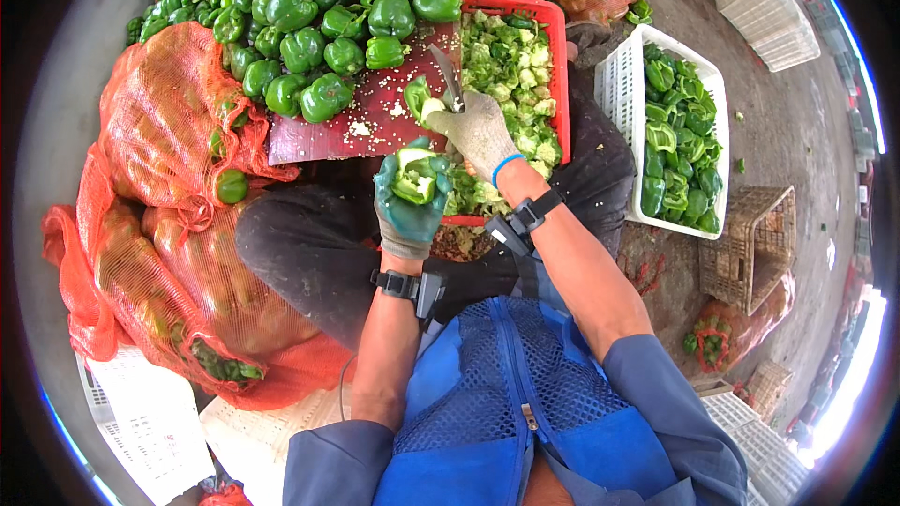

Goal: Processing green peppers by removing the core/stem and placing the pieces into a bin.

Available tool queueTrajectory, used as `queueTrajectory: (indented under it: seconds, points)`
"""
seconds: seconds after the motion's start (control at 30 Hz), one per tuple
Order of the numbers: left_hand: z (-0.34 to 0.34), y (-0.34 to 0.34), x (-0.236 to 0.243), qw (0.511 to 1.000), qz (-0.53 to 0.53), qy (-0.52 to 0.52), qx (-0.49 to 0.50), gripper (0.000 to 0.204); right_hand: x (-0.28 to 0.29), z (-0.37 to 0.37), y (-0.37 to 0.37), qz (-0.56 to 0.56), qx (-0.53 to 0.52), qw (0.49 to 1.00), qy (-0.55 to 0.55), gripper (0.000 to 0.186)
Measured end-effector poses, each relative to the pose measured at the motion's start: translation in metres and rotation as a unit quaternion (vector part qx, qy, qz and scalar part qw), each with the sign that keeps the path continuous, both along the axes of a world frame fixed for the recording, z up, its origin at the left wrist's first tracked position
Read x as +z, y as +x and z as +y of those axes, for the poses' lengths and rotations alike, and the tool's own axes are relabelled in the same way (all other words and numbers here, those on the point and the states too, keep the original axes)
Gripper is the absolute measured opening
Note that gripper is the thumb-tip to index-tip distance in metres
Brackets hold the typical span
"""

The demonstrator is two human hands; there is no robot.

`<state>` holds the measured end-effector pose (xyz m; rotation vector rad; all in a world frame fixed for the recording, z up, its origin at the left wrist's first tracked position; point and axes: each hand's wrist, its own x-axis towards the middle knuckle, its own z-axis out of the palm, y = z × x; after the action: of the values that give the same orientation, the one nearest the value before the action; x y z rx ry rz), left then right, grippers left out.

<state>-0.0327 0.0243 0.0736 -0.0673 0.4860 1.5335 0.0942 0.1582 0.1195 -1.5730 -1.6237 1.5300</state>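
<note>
My left hand (410,215), in a teal-coated glove, holds a cut-open green pepper (415,178) just below the red board (366,122), which is scattered with seeds. My right hand (473,131), in a pale knit glove, grips a knife (445,70) with its blade pointing up. A piece of green pepper (419,98) is at its thumb and fingertips, left of the blade. Behind my right hand is a red crate (561,84) of pepper cores and scraps. Whole green peppers (305,47) are piled on the board's back part.
Orange mesh sacks (150,122) lie at my left. A white crate (619,122) of cut pepper pieces stands at my right, near an empty brown crate (741,239). Stacked pale crates (764,9) stand farther back. My bent legs (309,253) are under my arms.
</note>
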Motion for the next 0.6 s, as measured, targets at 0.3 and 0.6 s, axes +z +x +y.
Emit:
queueTrajectory:
  seconds: [0.3, 0.6]
  points:
    - [0.005, 0.002, -0.015, 0.996, 0.033, 0.073, 0.030, 0.061, 0.017, -0.039, 0.013, -0.034, 0.004, 0.965, 0.260, 0.024]
    - [-0.009, 0.019, -0.029, 0.998, -0.011, 0.064, 0.005, 0.050, 0.008, -0.085, 0.019, -0.066, 0.106, 0.960, 0.249, 0.028]
